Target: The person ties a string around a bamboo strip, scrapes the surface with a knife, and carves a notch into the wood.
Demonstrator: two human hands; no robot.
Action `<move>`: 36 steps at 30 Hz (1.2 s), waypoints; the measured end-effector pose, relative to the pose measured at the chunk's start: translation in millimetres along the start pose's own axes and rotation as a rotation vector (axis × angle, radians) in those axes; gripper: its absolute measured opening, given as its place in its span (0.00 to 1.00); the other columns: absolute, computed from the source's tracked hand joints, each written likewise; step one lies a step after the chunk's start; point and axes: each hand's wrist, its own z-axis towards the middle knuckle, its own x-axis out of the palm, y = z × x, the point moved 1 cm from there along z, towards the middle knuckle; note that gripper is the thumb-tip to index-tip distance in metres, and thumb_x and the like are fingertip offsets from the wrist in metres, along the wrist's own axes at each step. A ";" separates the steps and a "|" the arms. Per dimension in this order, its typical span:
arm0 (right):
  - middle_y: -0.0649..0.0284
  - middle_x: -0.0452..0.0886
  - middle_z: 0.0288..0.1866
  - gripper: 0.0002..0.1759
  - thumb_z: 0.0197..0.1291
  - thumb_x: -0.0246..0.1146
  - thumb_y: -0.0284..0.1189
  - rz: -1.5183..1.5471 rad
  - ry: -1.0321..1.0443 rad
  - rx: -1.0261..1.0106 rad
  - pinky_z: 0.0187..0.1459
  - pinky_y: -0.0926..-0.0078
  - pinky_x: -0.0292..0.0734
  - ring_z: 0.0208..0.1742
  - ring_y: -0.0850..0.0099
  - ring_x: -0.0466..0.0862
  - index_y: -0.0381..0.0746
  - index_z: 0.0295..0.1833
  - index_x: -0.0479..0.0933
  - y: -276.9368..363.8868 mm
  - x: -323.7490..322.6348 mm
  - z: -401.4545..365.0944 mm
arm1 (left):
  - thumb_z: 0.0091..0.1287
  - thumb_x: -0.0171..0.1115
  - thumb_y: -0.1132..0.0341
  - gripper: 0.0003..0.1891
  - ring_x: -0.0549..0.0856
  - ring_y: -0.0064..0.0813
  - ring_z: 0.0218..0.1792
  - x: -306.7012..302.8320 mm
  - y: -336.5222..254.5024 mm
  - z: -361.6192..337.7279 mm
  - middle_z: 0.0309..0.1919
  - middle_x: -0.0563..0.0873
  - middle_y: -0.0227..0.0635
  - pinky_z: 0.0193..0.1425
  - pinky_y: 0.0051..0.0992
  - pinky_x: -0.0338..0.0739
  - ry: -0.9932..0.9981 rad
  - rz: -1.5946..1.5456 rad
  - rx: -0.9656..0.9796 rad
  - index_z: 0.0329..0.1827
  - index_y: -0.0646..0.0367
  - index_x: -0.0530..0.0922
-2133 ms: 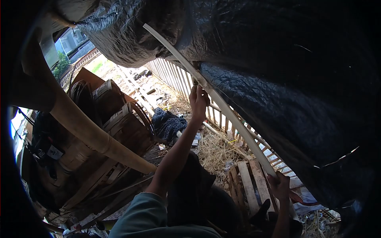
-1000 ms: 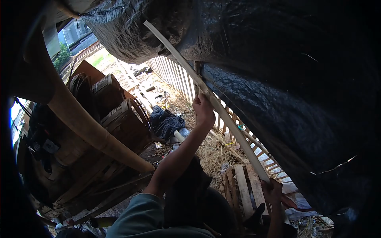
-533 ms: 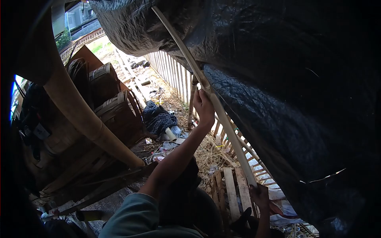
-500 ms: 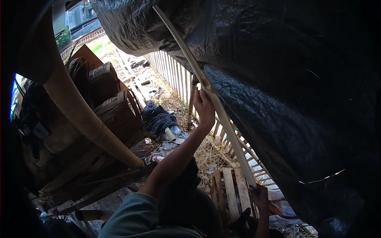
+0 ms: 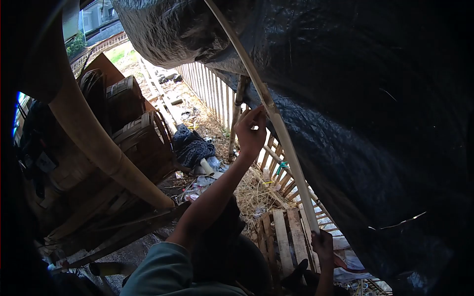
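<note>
A long, pale bamboo strip [image 5: 289,143] runs slantwise from the top of the view down to the lower right. Thumb and fingertips of my left hand [image 5: 252,129] are pinched together at its edge, just below a node, with a small gap showing inside the curled fingers. Lower down, my right hand [image 5: 323,245] is closed round the strip's bottom end. A thin reddish-brown object [image 5: 348,266] shows beside my right hand; what it is, I cannot tell.
Black plastic sheeting [image 5: 355,98] hangs across the right side. A thick bamboo pole [image 5: 91,126] and woven baskets [image 5: 126,98] stand at left. Wooden slats [image 5: 289,237], straw [image 5: 256,192] and litter lie below, beside a slatted bamboo fence [image 5: 212,91].
My left hand has shifted slightly left and its fingers have curled into a pinch at the strip's edge. The strip's upper part has moved right. My right hand keeps its hold.
</note>
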 end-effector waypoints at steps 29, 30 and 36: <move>0.70 0.72 0.15 0.15 0.61 0.66 0.38 -0.172 -0.122 -0.071 0.18 0.79 0.63 0.16 0.83 0.69 0.36 0.33 0.78 -12.9 -0.9 5.3 | 0.55 0.61 0.81 0.06 0.78 0.28 0.24 0.4 -2.3 -0.4 0.26 0.78 0.36 0.27 0.26 0.72 0.064 0.172 0.270 0.32 0.62 0.76; 0.70 0.72 0.15 0.15 0.61 0.66 0.38 -0.193 -0.126 -0.087 0.18 0.78 0.64 0.16 0.82 0.70 0.36 0.33 0.78 -14.5 -1.0 6.0 | 0.55 0.60 0.81 0.06 0.77 0.29 0.24 0.2 -2.0 0.3 0.26 0.77 0.36 0.27 0.27 0.72 0.074 0.187 0.270 0.32 0.62 0.75; 0.66 0.74 0.15 0.16 0.60 0.66 0.37 -0.271 -0.147 -0.096 0.21 0.75 0.67 0.17 0.79 0.72 0.35 0.30 0.77 -13.4 1.0 6.4 | 0.55 0.61 0.81 0.06 0.76 0.31 0.24 0.6 1.7 0.7 0.28 0.77 0.37 0.28 0.28 0.71 0.104 0.177 0.301 0.33 0.63 0.73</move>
